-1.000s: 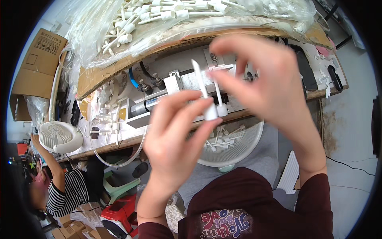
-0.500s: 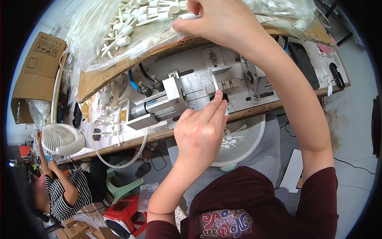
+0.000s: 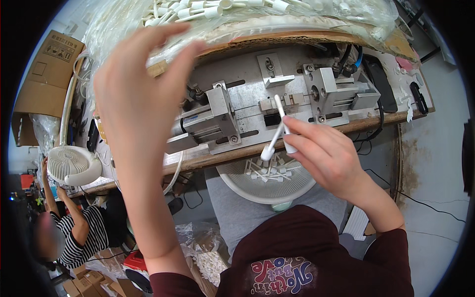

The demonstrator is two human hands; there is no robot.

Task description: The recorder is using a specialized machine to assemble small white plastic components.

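Slim white plastic tubes [image 3: 279,129] in right hand [image 3: 326,157]

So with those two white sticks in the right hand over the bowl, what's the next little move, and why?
Probably letting the lower white stick drop into the white bowl. The right hand pinches two sticks just above the bowl, which already holds a heap of similar sticks. The left hand is raised and open, holding nothing, near the bagged sticks behind the metal machine.
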